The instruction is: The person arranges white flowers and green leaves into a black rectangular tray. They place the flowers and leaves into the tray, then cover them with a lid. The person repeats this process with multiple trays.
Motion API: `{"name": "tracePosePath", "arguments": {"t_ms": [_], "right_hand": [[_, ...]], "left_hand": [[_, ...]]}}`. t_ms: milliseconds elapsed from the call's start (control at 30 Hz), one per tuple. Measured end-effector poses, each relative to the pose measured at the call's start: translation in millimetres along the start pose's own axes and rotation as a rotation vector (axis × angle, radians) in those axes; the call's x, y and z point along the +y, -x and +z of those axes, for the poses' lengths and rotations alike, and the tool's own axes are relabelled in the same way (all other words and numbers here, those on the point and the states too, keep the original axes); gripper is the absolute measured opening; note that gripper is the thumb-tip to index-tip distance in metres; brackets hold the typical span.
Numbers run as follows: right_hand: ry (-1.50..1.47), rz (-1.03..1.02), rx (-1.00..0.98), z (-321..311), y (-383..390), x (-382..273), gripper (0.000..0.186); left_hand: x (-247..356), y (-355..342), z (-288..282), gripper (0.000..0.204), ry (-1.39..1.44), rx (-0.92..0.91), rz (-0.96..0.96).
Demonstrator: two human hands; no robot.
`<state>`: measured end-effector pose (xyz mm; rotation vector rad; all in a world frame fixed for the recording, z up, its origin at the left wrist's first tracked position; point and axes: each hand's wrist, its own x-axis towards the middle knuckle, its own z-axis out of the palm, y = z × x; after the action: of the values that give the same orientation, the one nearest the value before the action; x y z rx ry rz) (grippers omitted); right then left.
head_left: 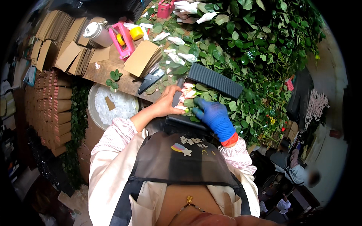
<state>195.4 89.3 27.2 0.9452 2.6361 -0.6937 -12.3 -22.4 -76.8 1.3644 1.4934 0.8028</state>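
Observation:
Several pink roses [187, 91] lie with their heads in a row at the left end of a black ridged trough [215, 80]. My bare left hand [167, 102] cups the heads from the left, thumb at the near end and fingers at the far end. Over the leaves and stems just right of the blooms is my right hand [213, 115], in a blue knitted glove. Its fingers are apart, and nothing shows between them. The stems run right among green leaves and are mostly hidden.
Leafy stems [256, 56] heap over the right side of the table. Cardboard sheets [143, 58], a black-handled knife [151, 80], a pink tape dispenser [121, 39] and a white-lidded bottle [98, 34] lie left. Below the table edge stands a tub of white pieces [113, 103]. White-wrapped rose heads [176, 58] lie beyond.

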Motion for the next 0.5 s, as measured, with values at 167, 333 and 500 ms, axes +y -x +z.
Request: {"name": "tracePosePath", "arguments": {"t_ms": [167,333,500], "right_hand": [[0.142,0.016,0.002,42.1,-16.6,0.2,0.028],[0.199,-0.010,0.020,57.6,-17.8,3.1,0.031],[0.098,-0.005,0.090,29.1,-6.4,5.2,0.038]], "left_hand": [[4.8,-2.0,-3.0,0.096,-0.015,-0.029,-0.019],[8.4,-15.1,-5.9,0.090,0.075,-0.010,-0.091],[13.4,-14.7,8.2,0.079,0.047,0.128,-0.080]]}}
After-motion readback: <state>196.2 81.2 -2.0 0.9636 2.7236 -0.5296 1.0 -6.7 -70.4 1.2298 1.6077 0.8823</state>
